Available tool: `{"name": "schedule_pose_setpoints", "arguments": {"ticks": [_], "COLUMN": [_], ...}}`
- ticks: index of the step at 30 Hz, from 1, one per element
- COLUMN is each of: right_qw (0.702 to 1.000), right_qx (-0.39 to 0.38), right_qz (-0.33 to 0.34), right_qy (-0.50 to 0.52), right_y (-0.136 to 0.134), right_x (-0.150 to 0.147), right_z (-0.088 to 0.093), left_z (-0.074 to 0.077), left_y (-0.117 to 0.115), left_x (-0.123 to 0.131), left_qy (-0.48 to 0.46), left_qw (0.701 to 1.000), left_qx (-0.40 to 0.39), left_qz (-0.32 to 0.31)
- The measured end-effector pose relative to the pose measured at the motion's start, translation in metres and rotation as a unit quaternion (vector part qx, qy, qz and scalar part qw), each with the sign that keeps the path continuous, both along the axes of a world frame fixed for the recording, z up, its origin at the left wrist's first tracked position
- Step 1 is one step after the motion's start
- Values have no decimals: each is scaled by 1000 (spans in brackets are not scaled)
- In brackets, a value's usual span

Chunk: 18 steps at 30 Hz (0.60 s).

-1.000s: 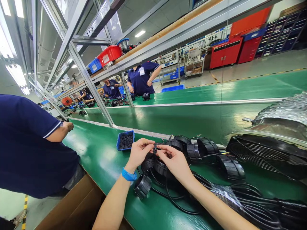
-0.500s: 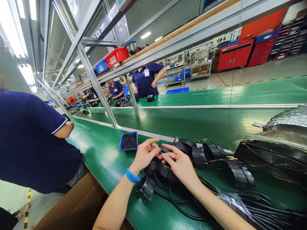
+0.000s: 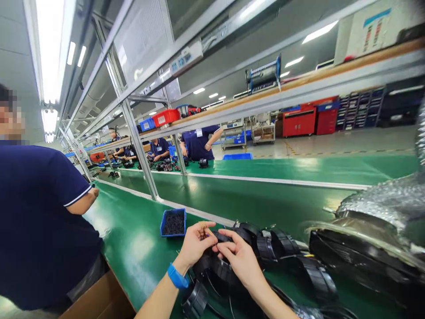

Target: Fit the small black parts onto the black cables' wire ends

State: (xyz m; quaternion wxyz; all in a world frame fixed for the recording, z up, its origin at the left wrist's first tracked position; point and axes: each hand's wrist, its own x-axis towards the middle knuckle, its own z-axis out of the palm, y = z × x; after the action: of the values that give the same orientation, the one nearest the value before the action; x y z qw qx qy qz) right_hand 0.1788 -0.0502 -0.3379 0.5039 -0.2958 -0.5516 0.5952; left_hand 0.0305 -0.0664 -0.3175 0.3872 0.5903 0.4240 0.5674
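My left hand (image 3: 196,243), with a blue wristband (image 3: 177,276), is closed in a pinch above a cluster of black parts. A thin coloured wire seems to show at its fingertips, small and blurred. My right hand (image 3: 239,257) is pinched closed against the left fingertips; what it grips is hidden. Beneath both hands lies a ribbed black round housing (image 3: 223,271) with black cable. Another black housing (image 3: 195,299) sits below my left wrist. To the right, more black housings (image 3: 265,246) stand in a row, some with bare wire ends.
A blue bin (image 3: 173,223) of small black pieces stands left of my hands on the green bench (image 3: 133,248). A large plastic-wrapped black object (image 3: 358,257) occupies the right. At left stands a co-worker (image 3: 43,221) beside a cardboard box (image 3: 102,297). A metal post (image 3: 141,153) supports the shelf.
The camera view has tilted upward, so the bench and hands sit lower in the picture. My hands remain together over the same housings, with their fingertips closer together.
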Motion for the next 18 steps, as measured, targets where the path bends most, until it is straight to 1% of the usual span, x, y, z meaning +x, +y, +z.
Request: {"name": "schedule_pose_setpoints", "arguments": {"ticks": [2, 3, 4, 5, 6, 7, 8, 9, 10, 11, 12, 14, 16, 18], "right_qw": [1000, 1000, 1000, 1000, 999, 999, 999, 999, 999, 999, 999, 999, 999, 998], "right_qx": [-4, -6, -8, -11, -14, -15, -15, -13, -11, -10, -10, -11, -6, 4], "right_qz": [1, 0, -1, -2, -3, -4, -8, -11, -13, -14, -14, -9, -16, -34], "right_qy": [10, 16, 21, 26, 29, 31, 34, 37, 39, 40, 41, 40, 47, 61], "right_y": [1, 1, 2, 2, 2, 2, 2, 2, 2, 3, 4, 5, 6, 6], "right_x": [-1, -1, -2, -2, -2, -3, -3, -4, -4, -5, -6, -8, -12, -15], "right_z": [0, 0, 0, -1, -1, -2, -3, -5, -6, -7, -9, -12, -16, -19], "left_z": [6, 10, 13, 14, 14, 11, 7, 1, -5, -11, -16, -22, -21, -14], "left_y": [1, 0, 0, -1, -3, -4, -5, -6, -7, -8, -8, -8, -9, -11], "left_x": [-11, -20, -31, -43, -56, -68, -80, -91, -100, -107, -113, -121, -124, -124], "left_qy": [50, 94, 148, 211, 277, 336, 387, 425, 449, 458, 455, 431, 411, 402], "left_qw": [998, 994, 983, 960, 921, 868, 814, 769, 739, 727, 726, 737, 745, 750], "left_qx": [23, 45, 67, 81, 80, 56, 19, -23, -67, -115, -162, -236, -264, -258], "left_qz": [4, 31, 85, 165, 263, 360, 433, 477, 498, 498, 489, 465, 454, 457]}}
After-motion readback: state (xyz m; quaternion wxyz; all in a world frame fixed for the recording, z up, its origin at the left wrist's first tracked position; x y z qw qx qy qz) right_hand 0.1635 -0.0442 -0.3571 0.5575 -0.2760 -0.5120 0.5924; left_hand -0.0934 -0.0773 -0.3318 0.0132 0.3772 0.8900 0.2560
